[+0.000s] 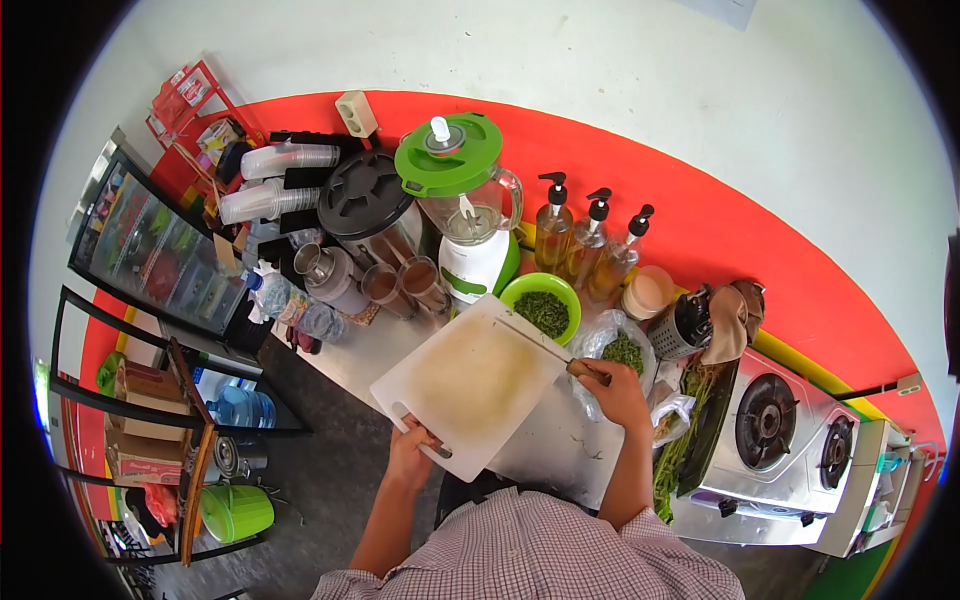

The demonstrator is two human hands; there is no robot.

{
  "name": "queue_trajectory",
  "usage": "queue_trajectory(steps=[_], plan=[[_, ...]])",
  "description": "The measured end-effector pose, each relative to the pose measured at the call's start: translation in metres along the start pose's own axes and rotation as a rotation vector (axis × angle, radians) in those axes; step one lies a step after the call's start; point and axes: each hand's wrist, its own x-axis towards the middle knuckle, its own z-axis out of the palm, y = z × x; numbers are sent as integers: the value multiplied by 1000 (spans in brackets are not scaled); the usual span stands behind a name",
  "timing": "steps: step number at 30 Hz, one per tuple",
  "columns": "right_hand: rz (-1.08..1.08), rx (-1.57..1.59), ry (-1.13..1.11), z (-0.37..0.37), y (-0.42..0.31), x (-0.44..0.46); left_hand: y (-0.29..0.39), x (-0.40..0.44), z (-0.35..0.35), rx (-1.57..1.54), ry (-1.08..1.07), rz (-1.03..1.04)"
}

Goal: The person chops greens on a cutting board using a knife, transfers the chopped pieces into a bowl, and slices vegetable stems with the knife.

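While the left hand (410, 452) clasped the white cutting board (475, 380) at its slotted near corner, the right hand (618, 395) was closed round the handle of a knife (540, 341), whose blade ran close along the board's upper right edge. Stained yellowish across its middle, the board was held over the metal counter (565, 445), in front of the person's checked shirt (530, 545). Just beyond the blade stood a green bowl (575, 314) filled with chopped greens (541, 312). To its right, near the right hand, sat a clear plastic bag (593, 347) with more greens inside. Behind the board rose a blender (470, 265) with a green lid, and left of it were two cups (388, 290). Three pump bottles (587, 245) lined the red wall. Farther right, long green stems (680, 460) lay beside a two-burner stove (790, 480).
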Motion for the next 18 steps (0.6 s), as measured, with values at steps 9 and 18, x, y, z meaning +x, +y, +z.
queue_trajectory(steps=[9, 18], plan=[[5, -55, 96, 3, 17, -2, 11, -1, 8, 64, -34, 72], [19, -56, -26, 1, -3, -13, -2, 2, 1, 34, -45, 63]])
